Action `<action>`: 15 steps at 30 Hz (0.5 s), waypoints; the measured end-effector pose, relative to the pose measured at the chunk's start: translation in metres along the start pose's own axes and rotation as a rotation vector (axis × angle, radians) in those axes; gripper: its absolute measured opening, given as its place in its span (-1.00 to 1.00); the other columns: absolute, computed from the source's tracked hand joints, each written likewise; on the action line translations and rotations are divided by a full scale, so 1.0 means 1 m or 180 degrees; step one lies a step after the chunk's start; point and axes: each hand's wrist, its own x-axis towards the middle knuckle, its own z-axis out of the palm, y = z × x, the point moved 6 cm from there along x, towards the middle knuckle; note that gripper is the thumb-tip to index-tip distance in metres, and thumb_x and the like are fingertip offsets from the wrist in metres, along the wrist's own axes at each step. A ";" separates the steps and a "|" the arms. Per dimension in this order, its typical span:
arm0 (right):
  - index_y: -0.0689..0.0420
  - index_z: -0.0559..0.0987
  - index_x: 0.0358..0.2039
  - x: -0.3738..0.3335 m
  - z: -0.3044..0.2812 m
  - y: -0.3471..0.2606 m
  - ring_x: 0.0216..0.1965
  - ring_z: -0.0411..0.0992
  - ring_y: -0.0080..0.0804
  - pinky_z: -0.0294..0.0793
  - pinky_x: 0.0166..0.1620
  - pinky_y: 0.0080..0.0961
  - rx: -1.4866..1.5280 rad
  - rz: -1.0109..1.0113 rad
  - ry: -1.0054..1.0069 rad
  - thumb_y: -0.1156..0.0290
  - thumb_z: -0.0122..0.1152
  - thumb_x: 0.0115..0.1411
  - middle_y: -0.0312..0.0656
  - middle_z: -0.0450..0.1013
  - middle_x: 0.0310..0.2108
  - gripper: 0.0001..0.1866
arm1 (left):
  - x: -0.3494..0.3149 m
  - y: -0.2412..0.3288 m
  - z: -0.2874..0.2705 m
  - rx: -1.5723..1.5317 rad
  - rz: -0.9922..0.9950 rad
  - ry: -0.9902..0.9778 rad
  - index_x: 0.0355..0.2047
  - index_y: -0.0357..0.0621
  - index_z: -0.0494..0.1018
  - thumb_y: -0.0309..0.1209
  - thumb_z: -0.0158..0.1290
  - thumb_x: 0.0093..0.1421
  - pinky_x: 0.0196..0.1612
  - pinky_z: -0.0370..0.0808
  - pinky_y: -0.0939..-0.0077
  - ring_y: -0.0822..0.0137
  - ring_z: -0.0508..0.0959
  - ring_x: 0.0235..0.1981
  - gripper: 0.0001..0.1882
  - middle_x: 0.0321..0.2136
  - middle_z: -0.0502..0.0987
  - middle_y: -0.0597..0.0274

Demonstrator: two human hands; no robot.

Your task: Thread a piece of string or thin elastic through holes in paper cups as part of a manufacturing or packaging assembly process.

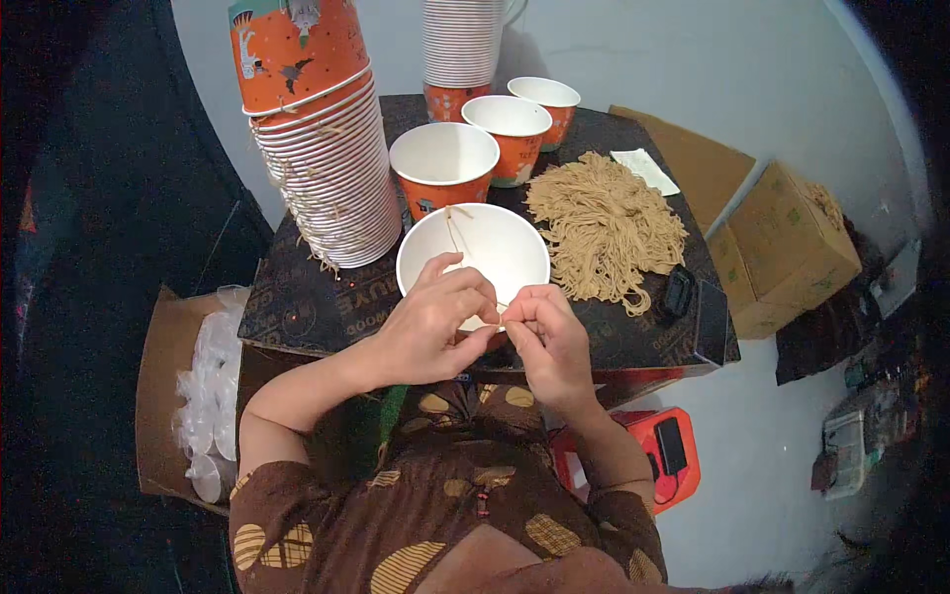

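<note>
The dark printed surface [633, 348] fills the middle of the frame. The largest thing on it is the tall stack of inverted orange paper buckets [315, 54] at upper left; bits of cord hang along many of its white rims, so these buckets look finished. A second nested stack [458, 45], rims up, rises at the top centre; I see no cord on it, so that supply appears untouched.

At right of centre lies a loose heap of tan cord [609, 228], with plenty left to use. Left of the heap, at the centre, stands the white-lined paper bucket [520, 252] in work, mouth up, near the front edge. Just behind it, three upright orange buckets [445, 193] run toward the upper right, no cord visible on them; they seem to be waiting.

The left hand [435, 322] and right hand [552, 342] meet at the bucket's near rim, thumbs and fingertips pinching a thin cord strand [455, 236] between them. Its other end sits at the far rim, apparently fastened there. The near end seems the part unfinished; whether a knot is formed is hidden by the fingers.
</note>
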 end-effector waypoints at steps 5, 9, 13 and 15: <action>0.25 0.48 -0.25 -0.001 0.000 0.003 -0.36 0.33 -0.65 0.36 -0.31 -0.69 0.0210 -0.0448 0.0148 0.68 0.13 0.23 -0.22 0.31 -0.18 -0.90 | 0.002 -0.005 0.000 -0.0146 -0.0369 -0.0252 -0.41 -0.18 0.49 -0.57 0.20 -0.01 0.17 0.30 0.09 0.14 0.52 -0.16 -0.87 -0.32 0.52 0.20; 0.25 0.48 -0.25 -0.002 0.001 0.004 -0.35 0.32 -0.64 0.35 -0.29 -0.70 0.0348 -0.0283 0.0113 0.69 0.12 0.23 -0.21 0.31 -0.18 -0.90 | 0.004 -0.011 0.000 -0.0422 -0.0669 -0.0546 -0.39 -0.19 0.51 -0.58 0.20 0.01 0.08 0.39 0.25 0.11 0.50 -0.07 -0.86 -0.28 0.55 0.18; 0.26 0.48 -0.26 -0.002 0.002 0.004 -0.32 0.34 -0.62 0.36 -0.28 -0.69 0.0397 -0.0307 0.0104 0.68 0.13 0.23 -0.21 0.32 -0.17 -0.91 | 0.005 -0.013 0.002 -0.0398 -0.0706 -0.0625 -0.39 -0.22 0.50 -0.59 0.19 0.02 0.01 0.43 0.28 0.11 0.50 -0.08 -0.87 -0.27 0.55 0.17; 0.26 0.48 -0.25 -0.003 0.002 0.001 -0.30 0.37 -0.59 0.38 -0.26 -0.67 0.0404 -0.0222 0.0094 0.68 0.13 0.23 -0.20 0.32 -0.17 -0.91 | 0.010 -0.009 0.002 -0.0555 -0.0562 -0.0552 -0.44 -0.22 0.48 -0.52 0.20 0.05 -0.06 0.42 0.25 0.13 0.55 -0.28 -0.90 -0.39 0.54 0.14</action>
